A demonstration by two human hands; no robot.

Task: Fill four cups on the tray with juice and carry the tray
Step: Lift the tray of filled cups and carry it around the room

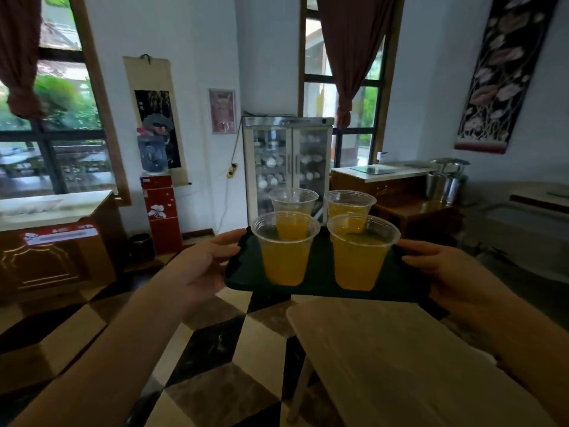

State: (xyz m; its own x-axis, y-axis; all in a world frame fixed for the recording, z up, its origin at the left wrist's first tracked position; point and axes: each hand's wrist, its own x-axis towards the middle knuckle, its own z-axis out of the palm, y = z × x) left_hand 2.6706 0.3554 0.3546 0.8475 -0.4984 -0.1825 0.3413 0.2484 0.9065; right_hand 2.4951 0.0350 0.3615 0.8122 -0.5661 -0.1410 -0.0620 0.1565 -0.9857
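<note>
We have the dark green tray (320, 272) up in the air, held level in front of us, clear of the pale wooden table (415, 359) whose rounded near corner sits just below the tray's front edge. Our left hand (203, 266) grips the tray's left edge, thumb over the rim and fingers curled beneath. Our right hand (455, 275) clasps the right edge the same way, thumb lying along the top.

Four clear plastic cups stand upright on the tray in two rows. The front-left cup (285, 251) and front-right cup (360, 254) sit close to the near edge, well filled with orange juice. Behind them, the back-left cup (292, 217) and back-right cup (349, 211) hold juice too, partly hidden by the front pair. None touches the tray's rim.

Ahead of us the patterned tile floor (215, 349) opens to the left of the table. A red water dispenser (161, 211) stands against the far wall, a glass-door cabinet (286, 161) straight ahead, a wooden counter (55, 248) on the left and a wooden sideboard (400, 192) on the right.
</note>
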